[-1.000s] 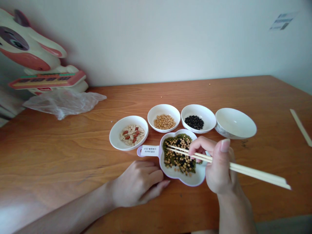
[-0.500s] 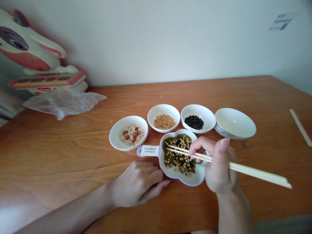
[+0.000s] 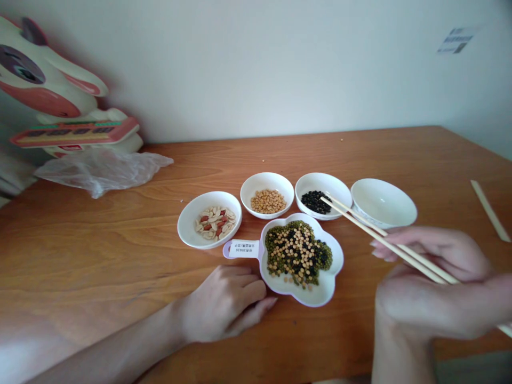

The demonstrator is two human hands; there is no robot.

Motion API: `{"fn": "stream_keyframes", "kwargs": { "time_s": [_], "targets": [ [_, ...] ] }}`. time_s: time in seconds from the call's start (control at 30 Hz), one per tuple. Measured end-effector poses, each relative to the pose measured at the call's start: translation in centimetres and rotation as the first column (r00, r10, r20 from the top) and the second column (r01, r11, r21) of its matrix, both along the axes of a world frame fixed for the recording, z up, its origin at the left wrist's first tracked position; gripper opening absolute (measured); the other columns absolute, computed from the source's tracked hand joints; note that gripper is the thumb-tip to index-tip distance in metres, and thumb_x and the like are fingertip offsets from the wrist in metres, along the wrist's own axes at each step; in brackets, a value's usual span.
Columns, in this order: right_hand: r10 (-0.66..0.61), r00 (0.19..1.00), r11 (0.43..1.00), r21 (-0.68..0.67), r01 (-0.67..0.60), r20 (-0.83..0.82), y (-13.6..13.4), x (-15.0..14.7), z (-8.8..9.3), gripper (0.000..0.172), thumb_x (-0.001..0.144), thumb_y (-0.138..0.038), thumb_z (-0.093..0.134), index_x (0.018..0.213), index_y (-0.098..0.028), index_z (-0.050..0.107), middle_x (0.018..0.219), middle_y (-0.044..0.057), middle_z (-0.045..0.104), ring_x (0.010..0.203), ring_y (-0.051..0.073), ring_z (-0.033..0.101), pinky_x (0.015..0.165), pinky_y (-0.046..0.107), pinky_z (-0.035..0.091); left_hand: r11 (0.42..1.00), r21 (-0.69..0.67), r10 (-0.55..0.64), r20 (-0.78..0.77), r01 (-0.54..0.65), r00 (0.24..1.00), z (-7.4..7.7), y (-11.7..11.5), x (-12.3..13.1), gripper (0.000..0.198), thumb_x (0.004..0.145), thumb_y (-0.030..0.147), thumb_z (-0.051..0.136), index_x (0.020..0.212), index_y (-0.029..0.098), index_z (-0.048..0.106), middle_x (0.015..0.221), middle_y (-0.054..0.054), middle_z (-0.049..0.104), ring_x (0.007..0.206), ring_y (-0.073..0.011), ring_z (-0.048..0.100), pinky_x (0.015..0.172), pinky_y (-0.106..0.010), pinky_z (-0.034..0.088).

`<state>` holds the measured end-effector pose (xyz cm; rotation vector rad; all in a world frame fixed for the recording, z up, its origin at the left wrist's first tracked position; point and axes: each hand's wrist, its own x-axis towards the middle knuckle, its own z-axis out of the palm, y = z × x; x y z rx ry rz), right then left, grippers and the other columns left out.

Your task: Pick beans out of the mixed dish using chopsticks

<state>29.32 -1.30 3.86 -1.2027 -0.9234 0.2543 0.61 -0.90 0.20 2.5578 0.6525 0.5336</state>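
Observation:
My right hand (image 3: 434, 290), blurred by motion, is closed around a pair of wooden chopsticks (image 3: 362, 226) whose tips hover at the rim of the bowl of black beans (image 3: 323, 194). I cannot see whether the tips hold a bean. My left hand (image 3: 226, 306) rests on the table in a loose curl, its fingers beside the flower-shaped dish (image 3: 316, 290) of mixed green, yellow and black beans. A labelled handle (image 3: 241, 249) sticks out from the dish's left side.
Behind the dish stand a bowl of peanuts and seeds (image 3: 210, 218), a bowl of yellow beans (image 3: 267, 194) and an empty white bowl (image 3: 383, 202). A crumpled plastic bag (image 3: 102, 169) and a cartoon toy (image 3: 60, 101) sit far left. A paper sleeve (image 3: 490, 209) lies right.
My right hand has swung right, away from the mixed dish, and the chopstick tips went from over the mixed beans to the black-bean bowl. The left hand has stayed put.

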Motion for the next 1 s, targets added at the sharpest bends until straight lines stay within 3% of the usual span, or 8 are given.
{"fn": "stream_keyframes", "kwargs": {
  "time_s": [0.1, 0.23, 0.33, 0.5, 0.73, 1.0],
  "targets": [
    [-0.024, 0.998, 0.998, -0.052, 0.021, -0.060, 0.4, -0.4, 0.0, 0.081, 0.112, -0.056, 0.009, 0.072, -0.023, 0.071, 0.061, 0.009, 0.064, 0.057, 0.024, 0.063, 0.062, 0.041, 0.050, 1.000, -0.001, 0.007, -0.013, -0.007, 1.000, -0.1, 0.0, 0.0, 0.023, 0.111, 0.022, 0.050, 0.093, 0.020, 0.063, 0.082, -0.004, 0.071, 0.072, -0.0192, 0.066, 0.069, -0.032, 0.050],
    [0.033, 0.998, 0.999, 0.009, -0.032, -0.057, 0.1, -0.4, 0.7, 0.081, 0.113, -0.049, 0.008, 0.069, -0.024, 0.071, 0.062, 0.009, 0.063, 0.059, 0.024, 0.064, 0.062, 0.039, 0.050, 1.000, 0.011, 0.005, -0.005, -0.005, 1.000, 0.0, -0.1, 0.0, 0.025, 0.111, 0.022, 0.050, 0.090, 0.020, 0.063, 0.079, -0.004, 0.070, 0.070, -0.0186, 0.065, 0.068, -0.032, 0.051],
    [0.134, 0.991, 0.984, -0.117, -0.133, -0.001, -0.1, -0.4, 1.4, 0.084, 0.112, -0.062, 0.012, 0.063, -0.024, 0.069, 0.058, 0.008, 0.062, 0.055, 0.022, 0.061, 0.057, 0.037, 0.048, 1.000, 0.020, 0.009, -0.006, -0.009, 1.000, 0.0, -0.1, 0.0, 0.025, 0.111, 0.022, 0.051, 0.089, 0.020, 0.062, 0.079, -0.004, 0.070, 0.071, -0.0189, 0.065, 0.070, -0.032, 0.051],
    [0.394, 0.901, 0.892, -0.313, -0.327, 0.180, -0.1, -0.3, 1.1, 0.090, 0.105, -0.079, 0.015, 0.063, -0.023, 0.073, 0.054, 0.007, 0.063, 0.053, 0.020, 0.060, 0.049, 0.033, 0.043, 1.000, 0.015, 0.012, 0.007, -0.012, 1.000, -0.1, -0.1, 0.0, 0.025, 0.111, 0.022, 0.050, 0.089, 0.020, 0.062, 0.079, -0.004, 0.070, 0.070, -0.0179, 0.066, 0.068, -0.030, 0.051],
    [0.316, 0.908, 0.907, -0.370, -0.203, 0.276, -1.2, 0.3, 1.1, 0.073, 0.111, -0.065, 0.033, 0.075, -0.024, 0.080, 0.064, 0.006, 0.069, 0.060, 0.018, 0.061, 0.055, 0.032, 0.045, 1.000, 0.002, 0.012, 0.003, -0.012, 1.000, -0.1, 0.0, 0.0, 0.023, 0.111, 0.022, 0.051, 0.091, 0.020, 0.063, 0.081, -0.004, 0.071, 0.071, -0.0183, 0.066, 0.069, -0.030, 0.051],
    [0.432, 0.850, 0.870, -0.389, -0.304, 0.301, -1.5, 0.8, 1.4, 0.083, 0.111, -0.067, 0.018, 0.071, -0.024, 0.076, 0.060, 0.005, 0.064, 0.060, 0.018, 0.060, 0.054, 0.032, 0.042, 1.000, 0.000, 0.006, -0.015, -0.006, 1.000, -0.3, -0.1, 0.0, 0.022, 0.111, 0.021, 0.051, 0.092, 0.020, 0.061, 0.082, -0.004, 0.071, 0.072, -0.0193, 0.065, 0.068, -0.033, 0.047]
  ]
}}
